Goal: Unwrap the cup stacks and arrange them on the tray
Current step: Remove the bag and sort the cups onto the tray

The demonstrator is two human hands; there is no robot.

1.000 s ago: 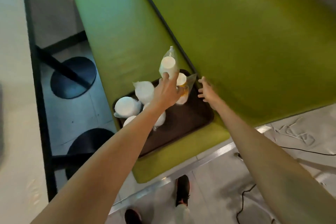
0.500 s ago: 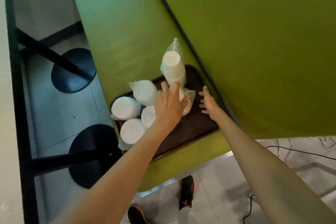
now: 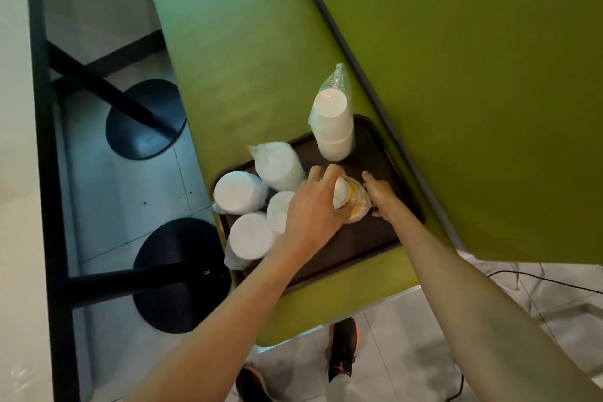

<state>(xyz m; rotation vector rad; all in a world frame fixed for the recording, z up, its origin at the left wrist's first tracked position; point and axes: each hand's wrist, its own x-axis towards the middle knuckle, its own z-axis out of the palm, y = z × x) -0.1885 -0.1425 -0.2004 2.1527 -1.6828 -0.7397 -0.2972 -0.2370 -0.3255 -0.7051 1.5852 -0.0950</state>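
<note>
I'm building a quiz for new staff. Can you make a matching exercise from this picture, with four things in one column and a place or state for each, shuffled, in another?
Things
1. tall cup stack
2. yellow cup stack
3. tray
4. shoe

Places or states
A. on the floor
B. gripped by the left hand
C. upright at the tray's far end
D. lying on the green bench

Pairs: 1-C, 2-B, 3-D, 4-A

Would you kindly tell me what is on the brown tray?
Wrapped white cup stacks: a tall stack at the far edge, four stacks clustered on the left, and a yellow-printed stack gripped by the left hand, which hides its lower part.
</note>
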